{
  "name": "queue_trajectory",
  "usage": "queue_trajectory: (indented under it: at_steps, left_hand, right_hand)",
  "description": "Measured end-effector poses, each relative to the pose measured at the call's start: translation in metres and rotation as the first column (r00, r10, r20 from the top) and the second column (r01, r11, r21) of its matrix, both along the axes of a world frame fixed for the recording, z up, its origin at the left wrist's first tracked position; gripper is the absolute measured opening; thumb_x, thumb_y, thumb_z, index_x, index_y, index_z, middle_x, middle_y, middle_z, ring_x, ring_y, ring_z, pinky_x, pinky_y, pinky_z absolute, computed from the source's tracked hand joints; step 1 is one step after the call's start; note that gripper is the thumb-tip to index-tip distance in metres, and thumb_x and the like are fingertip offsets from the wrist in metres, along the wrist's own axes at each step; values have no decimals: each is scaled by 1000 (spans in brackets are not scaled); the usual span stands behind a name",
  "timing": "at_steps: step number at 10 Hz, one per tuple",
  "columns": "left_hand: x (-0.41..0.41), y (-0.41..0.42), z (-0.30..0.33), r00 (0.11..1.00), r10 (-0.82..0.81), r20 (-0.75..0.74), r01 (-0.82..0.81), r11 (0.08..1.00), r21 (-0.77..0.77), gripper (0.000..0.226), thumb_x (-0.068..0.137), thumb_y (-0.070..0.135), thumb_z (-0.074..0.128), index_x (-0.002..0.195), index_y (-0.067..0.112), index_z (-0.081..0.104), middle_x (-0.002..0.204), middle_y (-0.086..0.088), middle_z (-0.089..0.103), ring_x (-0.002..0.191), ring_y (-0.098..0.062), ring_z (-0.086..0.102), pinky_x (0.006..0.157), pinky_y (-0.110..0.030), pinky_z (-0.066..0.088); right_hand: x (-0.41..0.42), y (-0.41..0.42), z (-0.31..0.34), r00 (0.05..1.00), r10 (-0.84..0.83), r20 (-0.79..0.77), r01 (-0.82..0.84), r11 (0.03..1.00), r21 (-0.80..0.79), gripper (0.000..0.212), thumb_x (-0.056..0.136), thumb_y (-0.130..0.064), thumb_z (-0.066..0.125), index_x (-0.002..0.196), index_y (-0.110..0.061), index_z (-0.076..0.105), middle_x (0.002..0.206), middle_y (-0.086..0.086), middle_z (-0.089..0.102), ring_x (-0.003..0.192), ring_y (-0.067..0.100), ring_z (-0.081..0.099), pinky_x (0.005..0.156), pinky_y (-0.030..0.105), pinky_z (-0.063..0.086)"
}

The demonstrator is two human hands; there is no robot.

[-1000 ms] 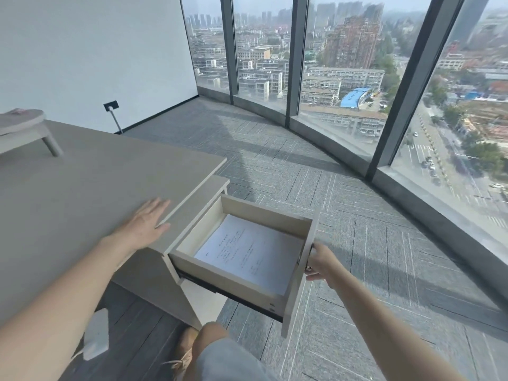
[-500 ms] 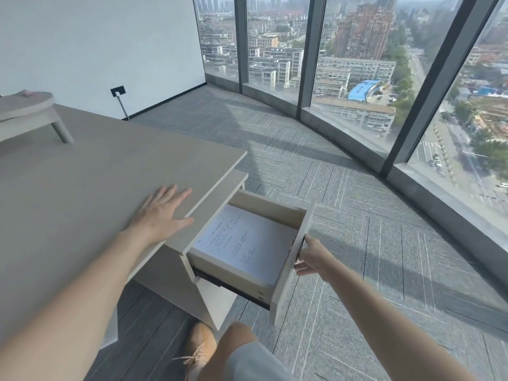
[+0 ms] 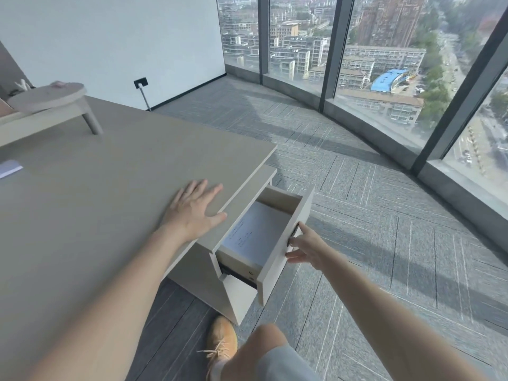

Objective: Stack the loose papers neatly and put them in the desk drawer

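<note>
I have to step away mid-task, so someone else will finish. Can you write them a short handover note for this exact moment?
Left hand: open, flat on the pale grey desk top, holding nothing.
Right hand: fingertips against the front panel of the light wooden desk drawer, at its dark handle; whether it grips cannot be told.
Papers: the white printed sheets lie flat inside the drawer, which is partly open.
Done: papers stacked and in the drawer.
Left: push the drawer fully shut. A small white item lies at the desk's far left edge; too unclear to say if it is another paper.
</note>
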State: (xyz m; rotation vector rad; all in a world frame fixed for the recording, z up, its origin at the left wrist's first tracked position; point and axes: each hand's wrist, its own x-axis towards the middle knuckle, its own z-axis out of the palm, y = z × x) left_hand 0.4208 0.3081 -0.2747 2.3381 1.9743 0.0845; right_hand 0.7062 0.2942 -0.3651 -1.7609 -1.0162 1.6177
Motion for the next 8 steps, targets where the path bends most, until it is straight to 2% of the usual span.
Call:
queue_trajectory:
  at_steps: [2,4,5,6,7,8]
  left_hand:
    - [-1,1,-2,1000,-3,13,3,1000,8,79,84,68,41,155,46,14,170,2,7,156,-20,3,125,-41,3]
    - [1,-2,1,1000,-4,18,3,1000,22,78,86,65,45,156,45,15,170,2,9,156,-20,4,124,-40,3]
    - [1,-2,0,1000,-7,25,6,1000,28,78,86,65,45,156,45,16,170,2,8,156,-20,3,124,-41,2]
    - [2,-2,1,999,-9,39,8,999,32,78,86,65,46,156,45,16,170,2,9,156,-21,3,124,-41,3]
    - [2,-1,0,999,-9,45,7,999,48,78,86,64,47,156,44,17,170,2,9,156,-21,4,124,-42,3]
    - [3,-1,-2,999,-12,46,10,999,47,78,86,63,46,156,44,17,170,1,10,156,-22,3,124,-42,3]
  right_hand:
    - [-25,19,-2,999,-2,-42,2,1000,-12,55,98,4,45,149,-14,36,114,15,60,108,46,69,93,57,56]
    - [-51,35,-6,989,-35,-143,35,999,-6,75,96,0,54,159,-24,22,100,8,66,104,45,71,86,50,60]
    - [-66,44,-10,985,-39,-170,39,999,-3,80,95,-2,57,160,-26,19,118,15,67,102,43,72,85,48,61]
    - [-76,52,-13,980,-42,-195,46,999,15,79,94,-3,58,159,-26,22,126,19,65,95,41,73,82,46,62]
    - [-87,60,-19,976,-35,-214,42,999,25,78,94,-5,59,159,-28,23,110,12,67,96,43,73,80,45,62]
    - [-94,66,-23,980,-57,-193,65,997,35,77,94,-3,56,160,-27,23,98,9,68,83,37,72,69,38,64]
